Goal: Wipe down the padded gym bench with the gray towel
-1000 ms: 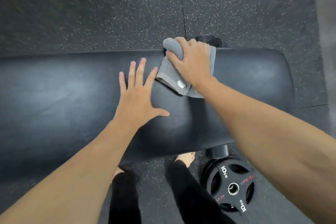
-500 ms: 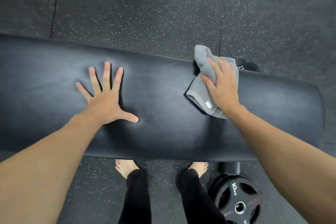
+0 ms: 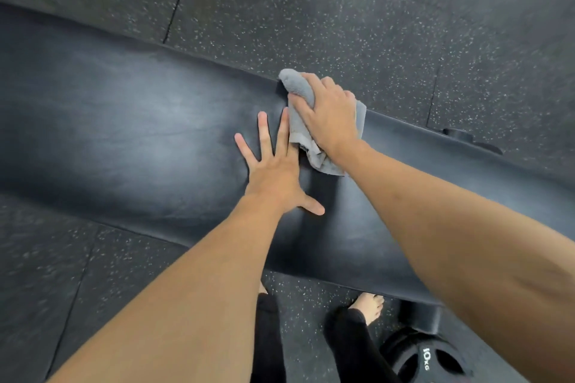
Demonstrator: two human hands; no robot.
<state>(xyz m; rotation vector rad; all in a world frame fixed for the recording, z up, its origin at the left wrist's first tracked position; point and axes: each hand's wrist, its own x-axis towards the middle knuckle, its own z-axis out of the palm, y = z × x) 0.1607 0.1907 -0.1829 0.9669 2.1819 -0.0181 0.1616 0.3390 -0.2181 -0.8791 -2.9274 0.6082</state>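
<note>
The black padded bench [image 3: 124, 134] runs slantwise across the view, from upper left down to lower right, on a dark speckled rubber floor [image 3: 342, 9]. The right hand [image 3: 329, 115] is clamped on the gray towel [image 3: 297, 88], fingers curled over its bunched top, pressing it onto the pad at the bench's far edge. Part of the towel sticks out past the fingertips and a crumpled fold hangs out below the wrist. The left hand [image 3: 277, 174] lies flat on the pad with fingers spread wide and thumb out to the side, holding nothing. Its index finger lies just beside the towel's near edge; whether they touch cannot be told. Both forearms are bare. Below the bench's near edge show two legs in black trousers and a bare foot [image 3: 368, 308]. A black weight plate [image 3: 426, 361] marked 10 KG lies on the floor at lower right, beside the bench's foot.
</note>
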